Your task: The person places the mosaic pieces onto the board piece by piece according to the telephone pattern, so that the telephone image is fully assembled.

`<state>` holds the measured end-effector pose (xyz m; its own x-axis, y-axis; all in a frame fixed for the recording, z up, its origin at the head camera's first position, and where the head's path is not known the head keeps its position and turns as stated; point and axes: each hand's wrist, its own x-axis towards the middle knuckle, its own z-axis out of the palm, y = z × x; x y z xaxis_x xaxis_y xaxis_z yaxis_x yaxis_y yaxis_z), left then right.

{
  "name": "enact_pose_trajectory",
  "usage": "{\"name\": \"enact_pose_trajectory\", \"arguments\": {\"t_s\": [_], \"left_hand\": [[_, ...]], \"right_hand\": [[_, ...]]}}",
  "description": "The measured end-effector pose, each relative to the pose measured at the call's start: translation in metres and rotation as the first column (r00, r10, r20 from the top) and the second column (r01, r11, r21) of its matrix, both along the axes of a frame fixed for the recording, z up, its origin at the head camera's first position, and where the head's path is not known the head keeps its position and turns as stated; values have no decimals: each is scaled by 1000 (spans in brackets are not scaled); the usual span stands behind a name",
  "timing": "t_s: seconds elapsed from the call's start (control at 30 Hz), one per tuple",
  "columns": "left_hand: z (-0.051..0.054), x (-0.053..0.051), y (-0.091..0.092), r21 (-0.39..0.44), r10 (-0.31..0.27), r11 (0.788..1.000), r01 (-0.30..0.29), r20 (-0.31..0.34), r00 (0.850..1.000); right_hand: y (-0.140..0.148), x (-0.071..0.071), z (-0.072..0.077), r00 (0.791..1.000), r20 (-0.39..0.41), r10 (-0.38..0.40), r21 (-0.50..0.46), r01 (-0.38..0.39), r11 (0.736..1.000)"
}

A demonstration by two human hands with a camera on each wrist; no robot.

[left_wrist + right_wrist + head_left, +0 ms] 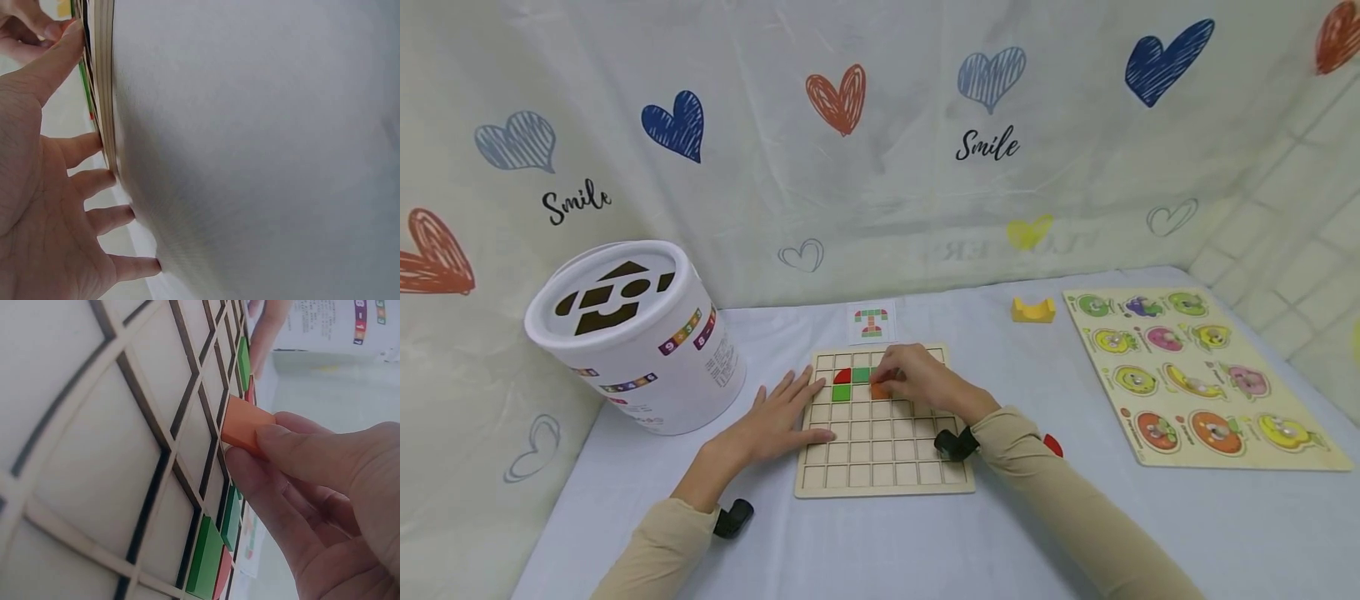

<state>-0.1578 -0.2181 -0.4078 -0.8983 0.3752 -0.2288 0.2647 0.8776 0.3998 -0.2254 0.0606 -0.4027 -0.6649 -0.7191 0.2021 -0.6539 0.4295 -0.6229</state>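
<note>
A wooden grid board lies on the cloth, with a red quarter-round block, a teal green block and a light green block in its upper cells. My right hand pinches an orange block between thumb and fingers, tilted at a cell. Another green block and red piece show in the right wrist view; my right hand hides them in the head view. My left hand rests spread at the board's left edge, thumb on the board, fingertips on the edge and cloth.
Behind the board lies a pattern card. A white shape-sorter bucket stands at left. On the right are a yellow arch block and a fruit puzzle board. A red piece sits beside my right forearm.
</note>
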Motion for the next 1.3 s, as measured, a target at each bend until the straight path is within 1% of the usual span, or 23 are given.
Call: {"name": "enact_pose_trajectory", "arguments": {"t_s": [0.2, 0.43, 0.6, 0.8, 1.07, 1.3], "left_hand": [[-1, 1, -1, 6, -2, 1000, 2, -3, 1000], [0, 0, -1, -8, -4, 1000, 4, -7, 1000], [1, 0, -1, 6, -7, 1000, 7, -11, 1000], [2, 0, -1, 5, 1, 1000, -1, -7, 1000], [-1, -1, -2, -3, 0, 1000, 0, -3, 1000], [-2, 0, 0, 0, -2, 1000, 2, -4, 1000]], "right_hand": [[-2, 3, 3, 1000, -3, -7, 34, 7, 999], [-6, 4, 8, 996, -89, 14, 115, -4, 993], [-8, 4, 9, 995, -101, 20, 150, -4, 989], [-11, 5, 10, 993, -119, 18, 171, 3, 985], [-13, 6, 8, 989, -150, 11, 207, 21, 978], [-10, 7, 6, 988, -156, 14, 199, 18, 980]]}}
